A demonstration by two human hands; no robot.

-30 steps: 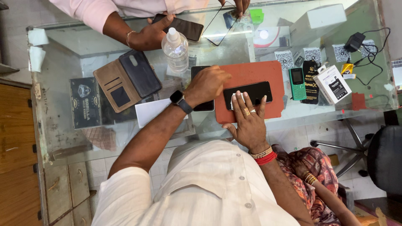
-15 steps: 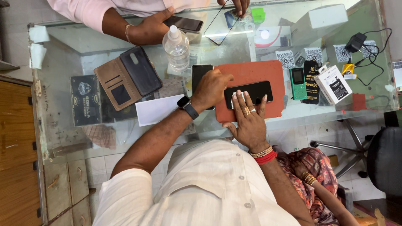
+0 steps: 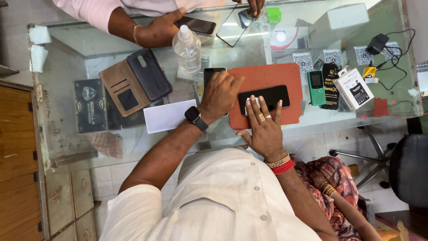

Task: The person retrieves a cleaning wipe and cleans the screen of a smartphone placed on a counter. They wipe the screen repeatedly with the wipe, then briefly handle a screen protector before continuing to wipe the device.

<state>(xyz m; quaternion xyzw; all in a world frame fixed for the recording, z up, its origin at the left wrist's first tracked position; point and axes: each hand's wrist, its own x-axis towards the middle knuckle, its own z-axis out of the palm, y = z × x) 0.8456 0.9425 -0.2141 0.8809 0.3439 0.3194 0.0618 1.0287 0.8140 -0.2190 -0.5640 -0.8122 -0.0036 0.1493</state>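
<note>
- Lower centre of the frame: right hand (image 3: 264, 129) lying flat, palm down and fingers spread, gripping nothing, only the fingertips (image 3: 255, 103) pressing on the near edge of the black phone (image 3: 267, 94).
- Just above: black phone flat and screen-up on the orange mat (image 3: 267, 73), centre of the frame.
- Left of it: left hand (image 3: 220, 93) curled knuckles-up over a second phone (image 3: 213, 72) at the mat's left edge; cannot tell whether clasping it or merely resting on it.
- Further left on the glass table (image 3: 67, 67): white paper (image 3: 167, 115), open brown wallet case (image 3: 133, 82).
- Right of the mat: green keypad phone (image 3: 316, 87), white box (image 3: 354, 87).
- Above the mat: clear bottle (image 3: 187, 49) standing upright.
- Top edge: another person's hand (image 3: 160, 29) touching a dark phone (image 3: 196, 25).
</note>
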